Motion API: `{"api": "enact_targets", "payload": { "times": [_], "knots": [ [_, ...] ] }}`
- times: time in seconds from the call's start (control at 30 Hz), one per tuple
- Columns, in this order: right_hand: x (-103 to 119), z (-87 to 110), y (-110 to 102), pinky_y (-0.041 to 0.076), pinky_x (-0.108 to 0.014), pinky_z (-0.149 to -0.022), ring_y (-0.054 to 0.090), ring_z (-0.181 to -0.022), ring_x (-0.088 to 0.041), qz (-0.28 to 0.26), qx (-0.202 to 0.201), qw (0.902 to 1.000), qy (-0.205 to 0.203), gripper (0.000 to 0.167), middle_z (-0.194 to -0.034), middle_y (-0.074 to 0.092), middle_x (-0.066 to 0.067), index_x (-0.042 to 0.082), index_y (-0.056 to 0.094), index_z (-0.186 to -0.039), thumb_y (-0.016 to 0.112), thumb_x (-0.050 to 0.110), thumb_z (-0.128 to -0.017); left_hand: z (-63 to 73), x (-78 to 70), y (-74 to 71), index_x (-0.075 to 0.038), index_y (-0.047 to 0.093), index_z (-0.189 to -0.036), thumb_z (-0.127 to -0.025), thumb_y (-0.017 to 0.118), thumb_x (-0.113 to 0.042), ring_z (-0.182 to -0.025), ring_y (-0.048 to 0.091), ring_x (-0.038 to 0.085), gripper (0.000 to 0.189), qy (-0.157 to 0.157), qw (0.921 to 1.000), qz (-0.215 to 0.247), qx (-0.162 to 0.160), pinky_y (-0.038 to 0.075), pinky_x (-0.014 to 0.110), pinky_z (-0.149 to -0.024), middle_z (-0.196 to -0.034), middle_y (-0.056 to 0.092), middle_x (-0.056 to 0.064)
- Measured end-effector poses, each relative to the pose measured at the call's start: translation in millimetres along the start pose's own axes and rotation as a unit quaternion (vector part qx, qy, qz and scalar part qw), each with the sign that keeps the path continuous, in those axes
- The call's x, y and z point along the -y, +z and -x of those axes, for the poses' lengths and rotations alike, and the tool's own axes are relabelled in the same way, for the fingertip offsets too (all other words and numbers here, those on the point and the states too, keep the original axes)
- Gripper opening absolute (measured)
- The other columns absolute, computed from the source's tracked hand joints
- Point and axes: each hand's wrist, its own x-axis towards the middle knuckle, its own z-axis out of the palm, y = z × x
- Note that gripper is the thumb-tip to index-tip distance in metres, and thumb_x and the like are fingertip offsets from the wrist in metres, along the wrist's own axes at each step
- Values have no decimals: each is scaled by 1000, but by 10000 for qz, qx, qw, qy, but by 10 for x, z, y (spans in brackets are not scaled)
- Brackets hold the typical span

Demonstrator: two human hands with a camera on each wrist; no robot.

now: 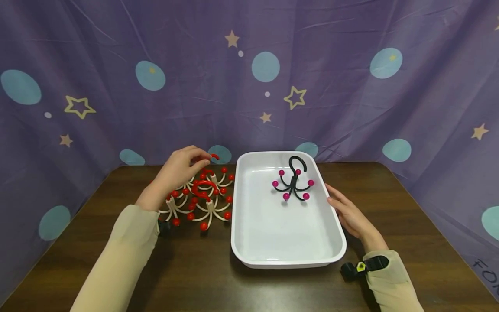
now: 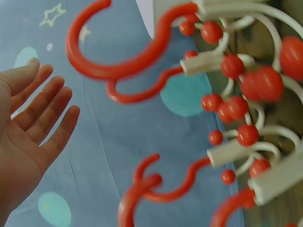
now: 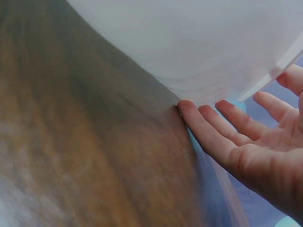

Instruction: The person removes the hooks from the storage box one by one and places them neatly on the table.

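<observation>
Several multi-arm hook hangers stand on the left of the table, with red hooks on top and cream arms tipped with red balls. My left hand hovers over the back of this group. In the left wrist view its fingers are relaxed and spread, with the red hooks off to the side. A white tray lies in the middle. Inside it stands a black hanger with magenta balls, toward the back. My right hand rests against the tray's right side, fingers extended along its wall and rim.
The dark wooden table carries everything. A purple curtain with stars and blue spots hangs close behind its back edge. The hangers stand crowded together just left of the tray, with their arms overlapping in view.
</observation>
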Motion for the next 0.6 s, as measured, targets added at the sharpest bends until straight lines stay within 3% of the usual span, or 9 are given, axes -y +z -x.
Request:
{"api": "enact_targets", "payload": {
  "times": [0.13, 0.3, 0.6],
  "knots": [
    [-1, 2, -3, 48, -33, -84, 49, -107, -14, 4, -19, 10000, -24, 60, -145, 21, -23, 14, 8, -147, 39, 28, -98, -103, -119, 65, -15, 66, -104, -90, 57, -24, -80, 54, 16, 19, 204, 9996, 192, -21, 45, 34, -73, -96, 61, 1],
    [-7, -5, -5, 48, -33, -84, 49, -109, -15, 3, 7, 10000, -15, 60, -145, 21, -23, 15, 8, -147, 39, 29, -98, -241, -261, 167, -13, 64, -107, -90, 57, -23, -89, 56, 18, 21, 302, 9988, 372, 123, 46, 38, -82, -100, 60, 2],
    [-10, -16, -1, 48, -33, -84, 48, -109, -17, -20, 9, 10000, -5, 61, -145, 21, -23, 15, 8, -147, 40, 29, -97, -431, -563, 471, -10, 66, -105, -89, 58, -20, -87, 57, 16, 20, 607, 9966, 477, 271, 47, 34, -81, -97, 62, 3]
  ]
}}
